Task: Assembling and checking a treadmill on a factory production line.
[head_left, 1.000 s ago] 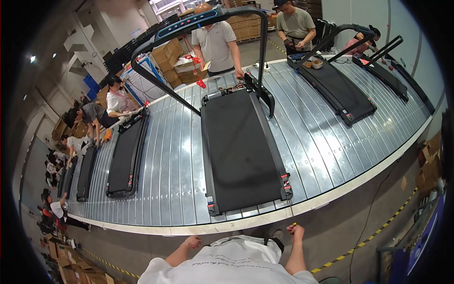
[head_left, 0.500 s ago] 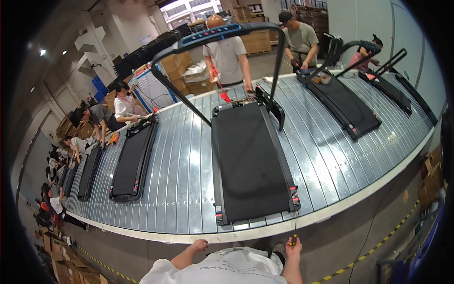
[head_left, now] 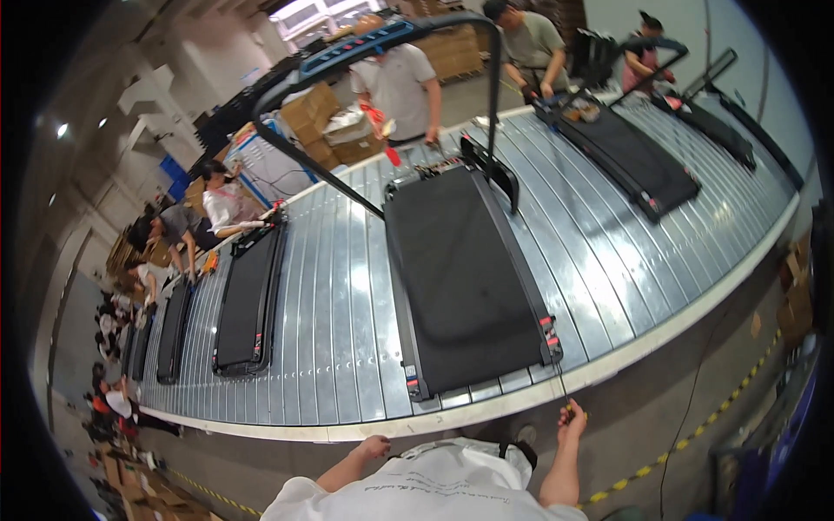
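The person stands at six o'clock, at the near edge of a long ribbed metal conveyor (head_left: 347, 286), with both forearms coming up from the lower edge over a white shirt (head_left: 434, 486). The right hand (head_left: 571, 415) is raised at about five o'clock, its fingers pinched together on a thin black cord (head_left: 561, 384) that has a small yellow bit at the fingertips. The cord runs up to the near right corner of the treadmill (head_left: 465, 278) lying straight ahead at the centre of the view. The left hand (head_left: 373, 447) is lower down, loosely curled and holding nothing that shows; it hangs just below the pale edge of the conveyor, apart from it (whether the fingers are fully closed I cannot tell).

The treadmill's black belt points toward twelve o'clock, with red-marked caps at both near corners. Its black frame rises at the far end and carries a blue-trimmed console (head_left: 365, 43) at about eleven o'clock.

At nine o'clock a second, flat treadmill (head_left: 248, 304) lies on the conveyor, with more beyond it to the left. At two o'clock a third treadmill (head_left: 625, 152) lies with people bent over its far end. A person in a white shirt (head_left: 400, 87) stands across the conveyor at twelve o'clock. Cardboard boxes (head_left: 313, 108) are stacked behind at eleven o'clock. A yellow and black striped line (head_left: 686, 447) runs across the floor at four o'clock.
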